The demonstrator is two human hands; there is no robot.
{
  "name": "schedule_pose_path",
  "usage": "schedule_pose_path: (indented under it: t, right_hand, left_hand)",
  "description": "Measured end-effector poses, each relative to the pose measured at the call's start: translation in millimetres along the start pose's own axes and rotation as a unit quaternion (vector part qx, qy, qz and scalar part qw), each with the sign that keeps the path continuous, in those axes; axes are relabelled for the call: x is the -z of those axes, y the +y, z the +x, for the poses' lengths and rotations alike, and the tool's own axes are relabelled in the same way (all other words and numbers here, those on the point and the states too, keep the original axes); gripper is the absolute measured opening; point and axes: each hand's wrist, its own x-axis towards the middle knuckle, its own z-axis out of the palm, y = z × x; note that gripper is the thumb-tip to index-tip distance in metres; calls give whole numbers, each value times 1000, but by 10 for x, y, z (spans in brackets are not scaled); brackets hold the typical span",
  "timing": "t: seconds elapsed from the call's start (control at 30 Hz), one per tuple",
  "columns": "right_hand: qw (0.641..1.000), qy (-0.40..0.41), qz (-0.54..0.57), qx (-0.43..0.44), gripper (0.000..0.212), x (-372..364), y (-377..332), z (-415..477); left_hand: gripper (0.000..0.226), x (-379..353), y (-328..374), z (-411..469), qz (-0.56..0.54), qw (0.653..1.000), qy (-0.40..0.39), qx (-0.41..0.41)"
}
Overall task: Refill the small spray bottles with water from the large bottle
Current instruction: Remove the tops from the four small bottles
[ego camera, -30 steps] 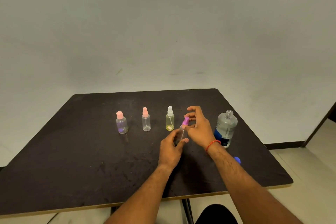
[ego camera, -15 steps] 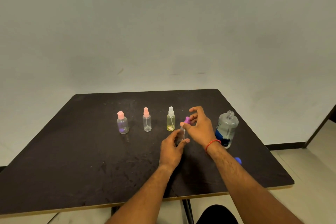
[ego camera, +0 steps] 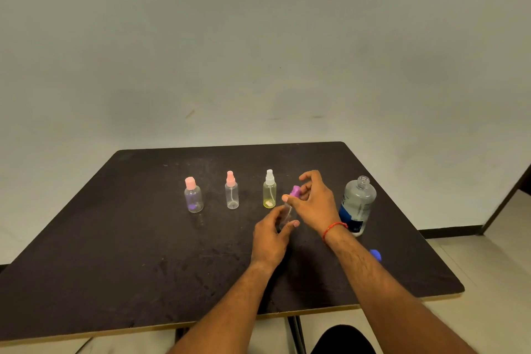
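Observation:
My left hand [ego camera: 271, 234] grips a small clear spray bottle [ego camera: 286, 213] near the table's middle, its body mostly hidden by my fingers. My right hand [ego camera: 314, 201] pinches that bottle's purple spray top [ego camera: 295, 191]. Three small bottles stand in a row to the left: one with a pink cap [ego camera: 193, 195], one with a pink sprayer [ego camera: 231, 195], and a yellowish one with a white sprayer [ego camera: 269, 193]. The large clear water bottle [ego camera: 357, 204], blue-labelled and uncapped, stands upright right of my right hand.
A blue bottle cap [ego camera: 375, 254] lies on the dark table [ego camera: 115, 253] just right of my right forearm. The table's front edge runs close to my body, and a pale wall rises behind the far edge.
My right hand's fingers have shifted on the purple top, turning it slightly. The left hand keeps its hold on the small bottle; the other bottles have not moved.

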Motion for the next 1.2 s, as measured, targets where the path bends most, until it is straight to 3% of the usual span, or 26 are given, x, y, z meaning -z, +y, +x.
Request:
schedule_pose_path:
  t: [0.1,0.27,0.47,0.7,0.93,1.2]
  right_hand:
    - [1000,-13,12,-2,42,3,8,0]
    - [999,-34,30,18,54,16,4,9]
    - [1000,10,-8,-3,49,4,-8,-7]
    - [999,-16,39,15,49,25,30,-22]
    - [1000,23,2,-1,44,15,-9,-26]
    - [998,-31,53,17,50,23,33,-5]
  left_hand:
    - [40,3,-5,4,-1,1000,-10,8]
    - [43,1,-15,4,-10,1000,-9,10]
    - [43,-12,-34,14,-6,1000,-4,-3]
    - [37,-6,-28,12,-8,1000,-4,-4]
    - [37,-5,-7,4,-6,1000,3,-13]
    - [39,-2,6,-7,-14,1000,-1,-1]
